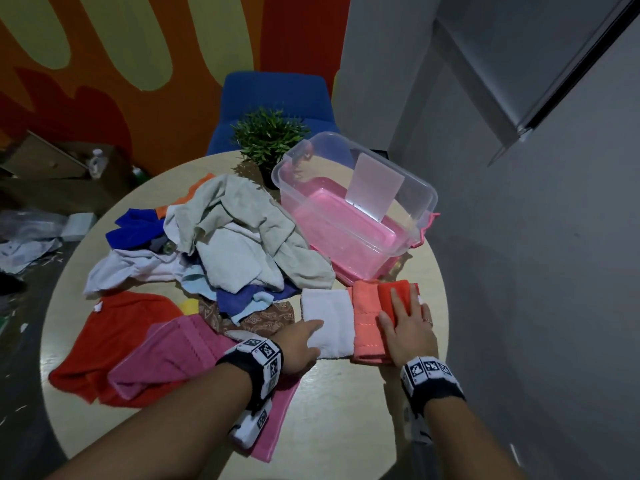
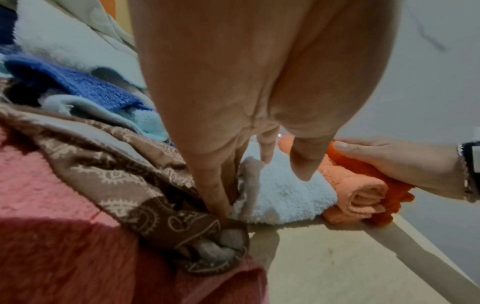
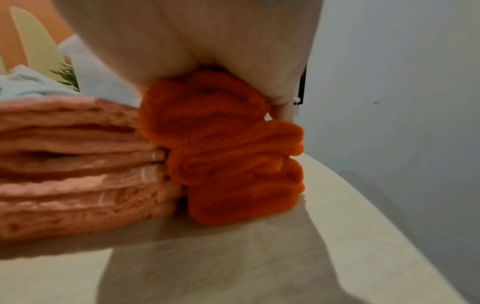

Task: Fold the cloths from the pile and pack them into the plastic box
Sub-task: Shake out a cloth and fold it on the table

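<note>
Three folded cloths lie side by side near the table's right edge: white (image 1: 329, 317), salmon (image 1: 367, 320) and orange (image 1: 398, 287). My left hand (image 1: 311, 337) has straight fingers (image 2: 215, 191) down against the white cloth's (image 2: 285, 189) left side, with the thumb above the cloth. My right hand (image 1: 405, 317) covers the orange cloth (image 3: 221, 144), thumb on its left and fingers over its right side. The clear plastic box (image 1: 287, 188) stands just beyond, holding only an upright translucent divider. The unfolded pile (image 1: 225, 237) fills the table's middle.
A pink towel (image 1: 180, 355) and a red cloth (image 1: 117, 323) lie under my left forearm, next to a brown patterned cloth (image 2: 116, 174). A potted plant (image 1: 268, 136) and a blue chair (image 1: 273, 98) are behind. The grey wall is close on the right.
</note>
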